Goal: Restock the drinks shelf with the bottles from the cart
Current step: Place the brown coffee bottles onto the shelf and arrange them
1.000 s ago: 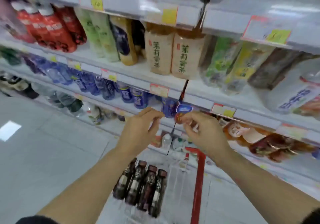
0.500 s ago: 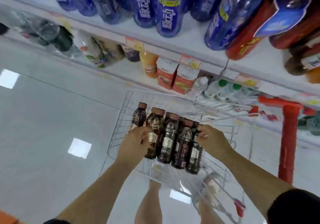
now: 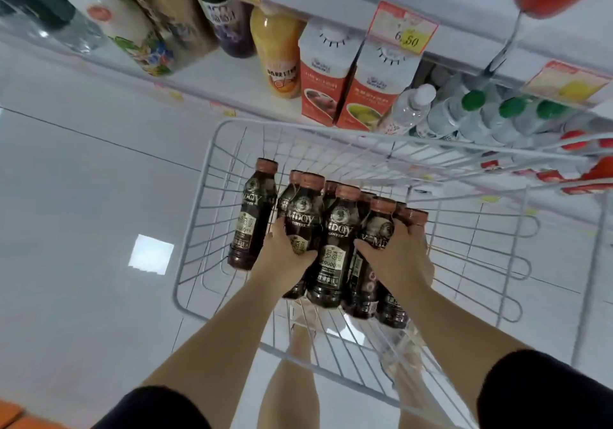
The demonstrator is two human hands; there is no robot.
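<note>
Several dark coffee bottles with brown caps and gold labels stand packed together in a white wire cart basket. One bottle stands slightly apart at the left. My left hand wraps around a bottle on the left side of the cluster. On the right side of the cluster my right hand clasps the bottles, fingers over a cap. Both forearms reach down into the basket.
The lower shelf runs across the top, holding an orange juice bottle, two red-and-white cartons and clear water bottles with green caps. Price tags hang from the shelf above. Glossy white floor lies at the left.
One second ago my hands were up at a shelf's price-tag strip. They dropped into the cart, and now both close on the coffee bottles; the view has tilted further down.
</note>
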